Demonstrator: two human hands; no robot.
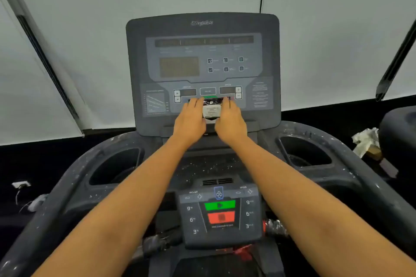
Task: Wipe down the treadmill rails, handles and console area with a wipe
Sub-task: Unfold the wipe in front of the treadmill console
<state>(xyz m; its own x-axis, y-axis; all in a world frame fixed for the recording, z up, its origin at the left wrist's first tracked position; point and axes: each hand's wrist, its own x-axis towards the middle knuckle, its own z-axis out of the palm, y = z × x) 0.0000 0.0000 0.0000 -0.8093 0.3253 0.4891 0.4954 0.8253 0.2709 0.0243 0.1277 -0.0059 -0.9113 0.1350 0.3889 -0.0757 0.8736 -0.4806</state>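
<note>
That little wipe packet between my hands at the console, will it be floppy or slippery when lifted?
The packet looks like a small soft pouch, so probably light and somewhat floppy. Its crinkled, shiny top edge suggests film that may feel slick. Being flat, it seems unlikely to roll.

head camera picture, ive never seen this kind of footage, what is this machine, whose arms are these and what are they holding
The camera is worn on a person's head and looks down, so the two bare arms are the wearer's own. The machine is a treadmill: its upright console faces them, with a lower button panel nearer. The left hand and right hand hold a small packet between them at the console, probably wipes, though its label is too blurred to read.
</note>
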